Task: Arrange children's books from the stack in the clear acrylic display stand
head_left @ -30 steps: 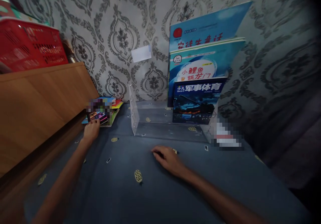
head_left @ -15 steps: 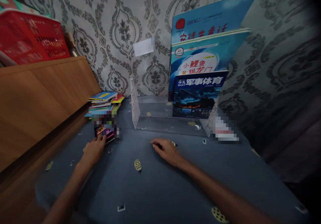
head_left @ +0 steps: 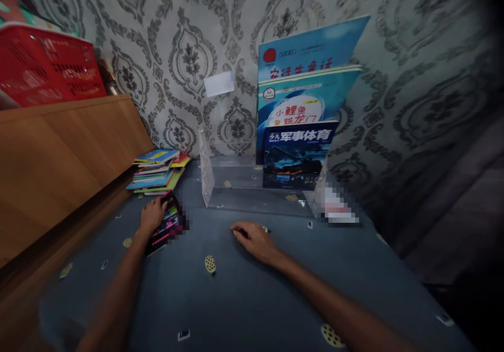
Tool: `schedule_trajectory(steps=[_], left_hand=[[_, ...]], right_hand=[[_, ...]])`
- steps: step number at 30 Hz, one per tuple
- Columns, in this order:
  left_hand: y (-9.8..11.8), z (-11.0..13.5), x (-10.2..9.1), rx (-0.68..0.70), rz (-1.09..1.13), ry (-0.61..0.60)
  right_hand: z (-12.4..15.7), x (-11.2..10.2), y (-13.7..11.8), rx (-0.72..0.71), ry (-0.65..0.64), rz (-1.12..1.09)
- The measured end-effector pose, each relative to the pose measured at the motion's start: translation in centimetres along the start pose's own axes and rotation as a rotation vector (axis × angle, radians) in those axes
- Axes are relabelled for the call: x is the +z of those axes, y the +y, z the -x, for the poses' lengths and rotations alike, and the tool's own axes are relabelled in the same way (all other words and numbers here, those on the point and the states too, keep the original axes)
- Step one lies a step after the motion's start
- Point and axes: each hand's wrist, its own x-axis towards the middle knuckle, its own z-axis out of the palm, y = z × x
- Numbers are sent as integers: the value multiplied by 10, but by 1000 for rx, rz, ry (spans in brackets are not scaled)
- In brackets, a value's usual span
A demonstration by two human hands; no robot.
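Observation:
My left hand [head_left: 151,215] grips a dark, brightly coloured book [head_left: 167,225], tilted up off the blue cloth in front of a stack of thin books [head_left: 157,171]. My right hand [head_left: 254,238] rests on the cloth with its fingers curled loosely, holding nothing that I can see. Behind it stands a clear acrylic book stand [head_left: 220,181] that holds three books upright at its right end: a dark blue one [head_left: 295,155] in front, a light blue one [head_left: 303,100] behind it and a taller blue one [head_left: 311,47] at the back.
A wooden board [head_left: 59,152] runs along the left, with a red plastic basket [head_left: 47,71] on top. Patterned wallpaper [head_left: 189,52] backs the scene, with a white card [head_left: 219,83] stuck on it. The blue cloth [head_left: 252,299] with small prints covers the surface.
My left hand has drawn the dark book off the stack and toward me, tilting it up. My right hand has stayed in place on the cloth.

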Motion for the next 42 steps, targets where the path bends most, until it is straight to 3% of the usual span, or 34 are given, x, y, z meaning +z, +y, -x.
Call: schedule_trajectory(steps=[3,9,16,23,32,42], left_hand=[[1,9,7,15,-6,12],[8,26,2,-6,-39,11],[31,58,-21,-20,-154,-32],[54,92,-42,127,-258,-91],[114,141,-56,343,-255,-26],[195,168,-57,641,-108,12]], right_hand=[[0,1,1,-10,8,-13],[0,2,1,6,8,-14],[14,-6,0,-37,33,-6],[49,-24,10,-53,100,-24],[91,-47,5,4,165,-21],[94,-49,14,77,315,22]])
